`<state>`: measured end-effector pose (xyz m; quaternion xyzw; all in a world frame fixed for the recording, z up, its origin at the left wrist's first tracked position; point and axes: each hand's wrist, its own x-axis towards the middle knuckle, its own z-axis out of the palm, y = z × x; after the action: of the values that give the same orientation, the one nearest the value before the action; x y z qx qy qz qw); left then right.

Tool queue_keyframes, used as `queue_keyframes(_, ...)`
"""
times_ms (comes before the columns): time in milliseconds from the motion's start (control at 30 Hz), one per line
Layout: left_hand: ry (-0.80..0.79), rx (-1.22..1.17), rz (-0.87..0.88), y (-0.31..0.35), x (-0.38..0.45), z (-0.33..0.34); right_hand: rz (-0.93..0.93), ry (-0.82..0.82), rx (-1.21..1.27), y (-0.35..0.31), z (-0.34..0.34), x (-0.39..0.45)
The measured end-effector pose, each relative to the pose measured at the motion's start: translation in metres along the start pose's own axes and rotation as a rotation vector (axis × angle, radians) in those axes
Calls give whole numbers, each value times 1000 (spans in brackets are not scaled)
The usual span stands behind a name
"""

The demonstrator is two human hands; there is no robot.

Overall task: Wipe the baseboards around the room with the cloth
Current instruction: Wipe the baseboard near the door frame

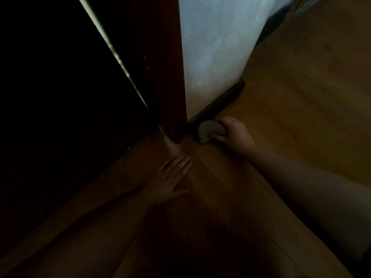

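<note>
A dark wooden baseboard [218, 101] runs along the foot of a pale wall [216, 47], ending at a dark red-brown door frame [170, 77]. My right hand [234, 133] grips a folded grey cloth [208, 130] down at the floor, right beside the near end of the baseboard next to the frame. The cloth bulges out to the left of my fingers. My left hand [172, 177] lies flat on the wooden floor with fingers straight, pointing toward the base of the frame.
The wooden floor [301, 97] stretches out to the right and toward me. A very dark door or panel [60, 87] fills the left side, with a thin bright gap along its edge. The light is dim.
</note>
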<state>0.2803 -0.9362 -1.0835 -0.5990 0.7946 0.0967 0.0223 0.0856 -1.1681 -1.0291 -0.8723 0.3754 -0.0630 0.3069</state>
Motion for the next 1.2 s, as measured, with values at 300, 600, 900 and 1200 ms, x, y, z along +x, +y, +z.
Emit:
queue_keyframes(300, 42, 26, 9, -2, 0, 4, 459, 395, 141, 50, -57, 21)
queue_keyframes(600, 46, 56, 8, -1, 1, 3, 485, 478, 213, 49, -57, 30)
queue_keyframes(900, 37, 40, 6, 0, 2, 3, 451, 491, 325, 10, -28, 19)
queue_keyframes(1200, 21, 49, 10, -1, 2, -1, 355, 375, 327, -28, 10, -9)
